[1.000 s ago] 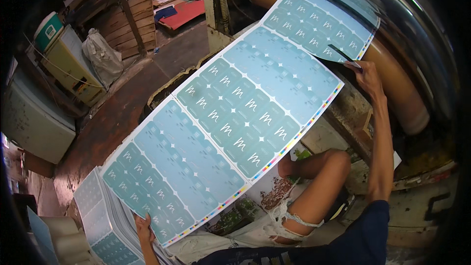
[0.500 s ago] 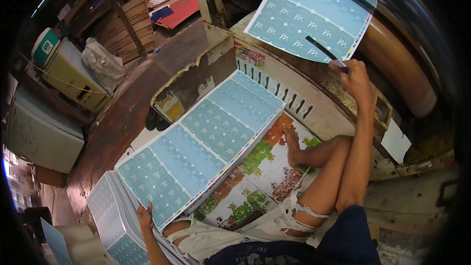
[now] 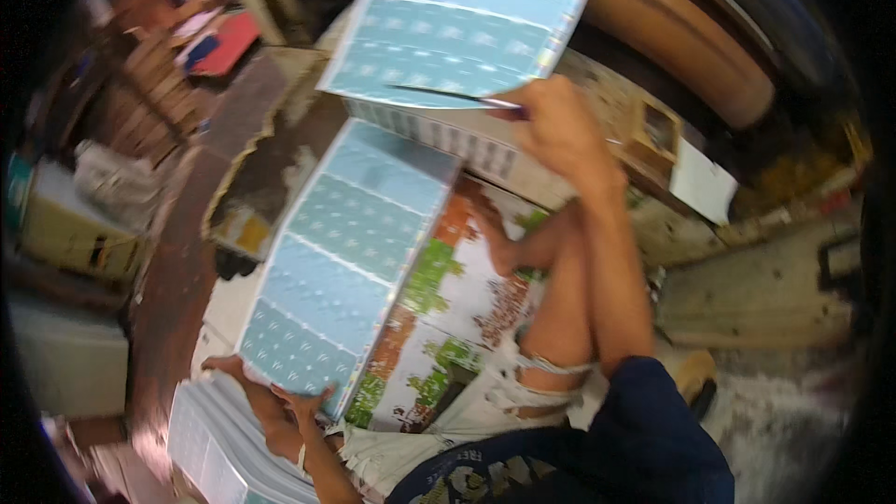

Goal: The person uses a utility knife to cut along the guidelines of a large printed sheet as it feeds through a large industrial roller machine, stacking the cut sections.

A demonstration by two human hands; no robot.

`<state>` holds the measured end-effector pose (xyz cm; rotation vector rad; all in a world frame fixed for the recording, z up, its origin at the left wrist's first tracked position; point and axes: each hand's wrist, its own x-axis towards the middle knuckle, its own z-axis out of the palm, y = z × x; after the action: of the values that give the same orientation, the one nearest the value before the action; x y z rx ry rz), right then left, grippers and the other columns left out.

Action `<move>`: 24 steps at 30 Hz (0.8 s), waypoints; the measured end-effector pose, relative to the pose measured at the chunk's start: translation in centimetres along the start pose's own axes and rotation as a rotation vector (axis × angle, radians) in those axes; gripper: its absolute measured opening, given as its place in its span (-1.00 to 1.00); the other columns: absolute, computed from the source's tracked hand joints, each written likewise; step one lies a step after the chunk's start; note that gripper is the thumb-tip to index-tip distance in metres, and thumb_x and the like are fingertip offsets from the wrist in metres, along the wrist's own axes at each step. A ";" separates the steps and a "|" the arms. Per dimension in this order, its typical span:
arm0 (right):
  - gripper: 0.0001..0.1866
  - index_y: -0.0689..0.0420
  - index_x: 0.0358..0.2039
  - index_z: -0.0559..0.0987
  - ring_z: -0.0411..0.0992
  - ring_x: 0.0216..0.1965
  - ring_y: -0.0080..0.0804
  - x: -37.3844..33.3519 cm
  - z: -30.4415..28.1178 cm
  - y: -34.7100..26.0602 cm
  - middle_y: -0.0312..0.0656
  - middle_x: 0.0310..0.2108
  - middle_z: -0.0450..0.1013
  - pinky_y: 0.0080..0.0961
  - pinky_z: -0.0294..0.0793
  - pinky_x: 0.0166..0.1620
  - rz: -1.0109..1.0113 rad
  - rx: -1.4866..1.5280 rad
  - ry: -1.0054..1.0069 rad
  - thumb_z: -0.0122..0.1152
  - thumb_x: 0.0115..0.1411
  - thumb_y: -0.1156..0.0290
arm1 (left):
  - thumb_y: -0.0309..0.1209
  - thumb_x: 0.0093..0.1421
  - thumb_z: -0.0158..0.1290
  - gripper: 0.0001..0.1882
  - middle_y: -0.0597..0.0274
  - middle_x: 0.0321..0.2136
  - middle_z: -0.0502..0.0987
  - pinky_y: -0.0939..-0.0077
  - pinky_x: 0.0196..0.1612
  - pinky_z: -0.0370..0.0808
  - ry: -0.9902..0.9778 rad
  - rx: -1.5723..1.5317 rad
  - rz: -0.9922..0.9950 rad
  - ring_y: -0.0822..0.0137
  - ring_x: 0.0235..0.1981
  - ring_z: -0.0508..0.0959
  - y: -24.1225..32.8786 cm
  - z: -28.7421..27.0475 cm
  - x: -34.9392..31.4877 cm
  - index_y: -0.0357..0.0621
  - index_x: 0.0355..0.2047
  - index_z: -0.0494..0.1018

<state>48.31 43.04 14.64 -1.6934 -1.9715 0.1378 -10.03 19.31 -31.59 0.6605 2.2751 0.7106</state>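
My right hand (image 3: pixel 551 121) is closed around a thin dark blade-like tool (image 3: pixel 439 93) with a purple handle. Its fingers are at the near right corner of a blue and teal printed sheet (image 3: pixel 448 28), and the tool lies across the sheet's near edge. Below, similar printed sheets form a long stack (image 3: pixel 336 224) in front of me. At the stack's near end my left hand (image 3: pixel 306 403) rests with fingers spread, touching the edge. Beside it lies a blurred bare limb (image 3: pixel 247 392), partly over a second pile of sheets (image 3: pixel 201 439).
Large brown rollers (image 3: pixel 672 47) of a machine stand at the far right. A small wooden box (image 3: pixel 653 126) and a white paper (image 3: pixel 702 182) are on its ledge. My bare leg (image 3: pixel 560 289) is right of the stack, over printed boards (image 3: pixel 495 299). A pale sack (image 3: pixel 117 177) stands left.
The view has shifted to the right. My right hand has brought the sheet and tool nearer the stack's far end. My left hand stays at the near end, its fingers more spread.
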 end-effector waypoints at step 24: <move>-0.78 0.24 -0.19 0.63 0.50 -0.52 -0.60 -22.5 -5.8 5.3 -0.14 -0.38 0.60 -0.59 0.47 -0.51 0.158 0.514 0.204 0.19 0.13 0.55 | -0.53 0.24 0.05 -0.50 -0.01 0.07 0.39 0.26 0.11 0.46 -0.815 -1.095 0.368 0.20 0.06 0.46 46.7 12.4 -32.8 -0.38 0.17 0.21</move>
<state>57.20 21.46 10.11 -1.4518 -1.4899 0.4671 32.45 36.74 4.51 0.6245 0.8131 1.3699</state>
